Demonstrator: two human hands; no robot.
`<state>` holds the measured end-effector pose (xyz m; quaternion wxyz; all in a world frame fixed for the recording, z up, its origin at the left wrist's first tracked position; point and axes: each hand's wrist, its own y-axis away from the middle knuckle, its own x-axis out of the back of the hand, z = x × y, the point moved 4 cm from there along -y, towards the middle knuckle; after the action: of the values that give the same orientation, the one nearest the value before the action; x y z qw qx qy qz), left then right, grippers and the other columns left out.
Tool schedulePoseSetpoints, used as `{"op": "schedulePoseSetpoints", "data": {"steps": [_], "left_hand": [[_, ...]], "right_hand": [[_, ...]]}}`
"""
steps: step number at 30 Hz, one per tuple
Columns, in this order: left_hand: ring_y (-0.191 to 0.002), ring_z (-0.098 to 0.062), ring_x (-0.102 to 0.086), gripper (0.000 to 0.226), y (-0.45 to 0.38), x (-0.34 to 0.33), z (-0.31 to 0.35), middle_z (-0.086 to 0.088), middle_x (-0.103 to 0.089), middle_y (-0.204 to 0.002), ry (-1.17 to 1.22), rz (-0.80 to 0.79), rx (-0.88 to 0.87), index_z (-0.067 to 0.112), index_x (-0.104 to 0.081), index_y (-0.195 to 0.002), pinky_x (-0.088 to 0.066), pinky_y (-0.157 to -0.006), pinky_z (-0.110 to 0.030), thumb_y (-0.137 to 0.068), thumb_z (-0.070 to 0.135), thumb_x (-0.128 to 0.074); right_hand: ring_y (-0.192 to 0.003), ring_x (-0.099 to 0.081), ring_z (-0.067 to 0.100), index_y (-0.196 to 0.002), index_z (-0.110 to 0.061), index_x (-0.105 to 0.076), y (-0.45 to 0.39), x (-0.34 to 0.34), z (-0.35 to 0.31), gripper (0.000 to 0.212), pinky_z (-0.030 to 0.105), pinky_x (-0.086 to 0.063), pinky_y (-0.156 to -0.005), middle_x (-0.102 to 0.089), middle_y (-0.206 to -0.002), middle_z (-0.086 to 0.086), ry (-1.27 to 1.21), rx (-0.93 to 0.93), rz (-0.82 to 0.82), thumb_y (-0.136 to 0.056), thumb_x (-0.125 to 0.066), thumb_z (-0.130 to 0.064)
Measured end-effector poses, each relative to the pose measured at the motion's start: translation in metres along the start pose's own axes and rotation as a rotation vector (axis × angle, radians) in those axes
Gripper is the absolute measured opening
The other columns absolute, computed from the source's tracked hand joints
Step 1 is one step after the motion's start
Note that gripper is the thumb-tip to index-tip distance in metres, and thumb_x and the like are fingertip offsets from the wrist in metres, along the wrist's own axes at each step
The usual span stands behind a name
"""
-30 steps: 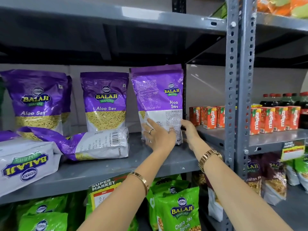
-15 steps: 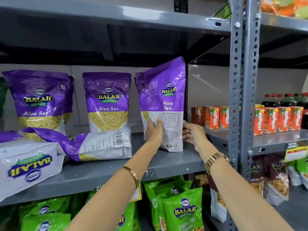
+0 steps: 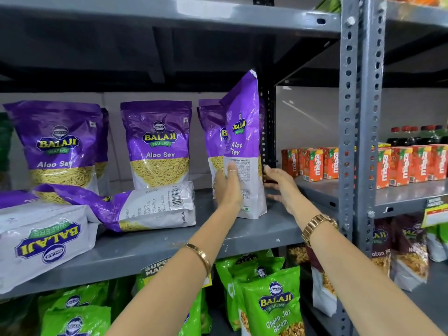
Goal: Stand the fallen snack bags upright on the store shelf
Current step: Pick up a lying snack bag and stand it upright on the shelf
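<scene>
A purple Aloo Sev bag stands on the grey shelf, turned so its back and edge face me. My left hand grips its lower left side. My right hand is just right of the bag, fingers spread, apart from it or barely touching. Behind the held bag stands another upright bag. Two more upright bags stand to the left. A fallen bag lies on its side mid-shelf, and a second fallen bag lies at the front left.
A grey perforated upright post rises right of my right hand. Orange juice cartons and dark bottles fill the neighbouring shelf. Green snack bags sit on the shelf below. The upper shelf board hangs overhead.
The held bag has been twisted from facing me to edge-on, rising slightly. My right hand has let go of its right edge and opened beside it; the left hand keeps hold.
</scene>
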<state>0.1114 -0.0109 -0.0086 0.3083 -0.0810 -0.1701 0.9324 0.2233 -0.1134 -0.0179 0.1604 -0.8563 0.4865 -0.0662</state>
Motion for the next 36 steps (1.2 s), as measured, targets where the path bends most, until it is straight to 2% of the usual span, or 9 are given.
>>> {"op": "schedulePoseSetpoints", "data": {"steps": [4, 7, 10, 17, 21, 24, 27, 32, 36], "left_hand": [[-0.128, -0.030, -0.041, 0.080, 0.027, -0.010, 0.017, -0.009, -0.042, -0.141, -0.108, -0.058, -0.221, 0.020, -0.026, -0.139, -0.034, -0.105, -0.052, -0.074, 0.059, -0.051], [-0.132, -0.030, -0.032, 0.098, 0.029, -0.011, 0.015, -0.010, -0.029, -0.147, -0.300, -0.045, -0.236, 0.019, -0.009, -0.145, -0.033, -0.107, -0.048, -0.069, 0.035, -0.069], [-0.132, -0.028, -0.032, 0.095, 0.022, -0.007, 0.013, -0.012, -0.029, -0.145, -0.288, -0.080, -0.255, 0.017, -0.013, -0.145, -0.033, -0.108, -0.043, -0.070, 0.019, -0.071], [-0.110, -0.016, -0.048, 0.075, 0.008, 0.004, 0.010, 0.002, -0.051, -0.120, -0.140, -0.184, -0.238, 0.018, -0.037, -0.132, -0.039, -0.089, -0.027, -0.068, 0.005, -0.072], [-0.095, -0.017, -0.050, 0.059, -0.005, 0.012, 0.006, 0.001, -0.056, -0.104, -0.098, -0.282, -0.134, 0.018, -0.044, -0.123, -0.042, -0.075, -0.025, -0.072, -0.001, -0.067], [-0.093, -0.018, -0.050, 0.049, -0.015, 0.016, 0.008, 0.006, -0.054, -0.090, -0.096, -0.355, -0.073, 0.021, -0.045, -0.111, -0.043, -0.079, -0.029, -0.075, -0.008, -0.062], [-0.097, -0.018, -0.050, 0.056, -0.020, 0.016, 0.008, 0.001, -0.053, -0.103, -0.074, -0.434, -0.019, 0.014, -0.043, -0.124, -0.045, -0.081, -0.029, -0.077, -0.014, -0.057], [-0.105, -0.024, -0.053, 0.062, -0.029, 0.019, 0.003, -0.012, -0.053, -0.123, -0.079, -0.391, 0.029, 0.012, -0.039, -0.134, -0.046, -0.087, -0.034, -0.080, -0.016, -0.051], [-0.112, -0.025, -0.051, 0.071, -0.029, 0.021, -0.004, -0.008, -0.054, -0.121, -0.128, -0.296, -0.010, 0.019, -0.032, -0.141, -0.047, -0.091, -0.035, -0.080, -0.014, -0.043]], "right_hand": [[-0.109, -0.053, 0.017, -0.123, -0.024, -0.050, -0.003, -0.005, 0.006, 0.051, 0.038, -0.045, -0.097, -0.056, -0.123, -0.003, 0.035, -0.038, -0.082, -0.081, -0.052, -0.054], [-0.084, -0.059, 0.013, -0.100, -0.024, -0.063, 0.002, -0.010, 0.004, 0.029, 0.021, -0.050, -0.064, -0.065, -0.100, 0.000, -0.023, -0.074, -0.140, -0.085, -0.051, -0.046], [-0.074, -0.058, 0.017, -0.093, -0.019, -0.064, 0.003, -0.007, 0.004, 0.025, 0.028, -0.048, -0.062, -0.063, -0.083, 0.002, -0.068, -0.105, -0.125, -0.085, -0.055, -0.041], [-0.086, -0.064, 0.024, -0.114, -0.014, -0.058, 0.003, -0.001, 0.005, 0.038, 0.039, -0.052, -0.085, -0.066, -0.099, 0.009, -0.044, -0.067, -0.073, -0.083, -0.060, -0.037], [-0.079, -0.063, 0.021, -0.109, -0.014, -0.060, 0.001, 0.001, 0.005, 0.039, 0.035, -0.054, -0.075, -0.066, -0.091, 0.006, -0.015, -0.080, -0.020, -0.081, -0.062, -0.041], [-0.076, -0.061, 0.017, -0.104, -0.011, -0.062, -0.001, 0.006, 0.004, 0.036, 0.032, -0.052, -0.068, -0.064, -0.083, 0.002, -0.038, -0.070, 0.069, -0.080, -0.064, -0.038], [-0.095, -0.060, 0.019, -0.094, -0.018, -0.060, -0.002, 0.006, 0.005, 0.022, 0.036, -0.049, -0.076, -0.064, -0.101, -0.001, -0.089, -0.090, 0.035, -0.081, -0.063, -0.036], [-0.092, -0.058, 0.014, -0.094, -0.024, -0.056, -0.001, 0.005, 0.005, 0.023, 0.041, -0.042, -0.086, -0.062, -0.096, -0.007, -0.055, -0.094, 0.027, -0.080, -0.061, -0.043], [-0.086, -0.055, 0.012, -0.088, -0.029, -0.058, 0.000, 0.005, 0.003, 0.022, 0.040, -0.037, -0.085, -0.060, -0.092, -0.009, -0.006, -0.088, 0.037, -0.081, -0.055, -0.050]]}}
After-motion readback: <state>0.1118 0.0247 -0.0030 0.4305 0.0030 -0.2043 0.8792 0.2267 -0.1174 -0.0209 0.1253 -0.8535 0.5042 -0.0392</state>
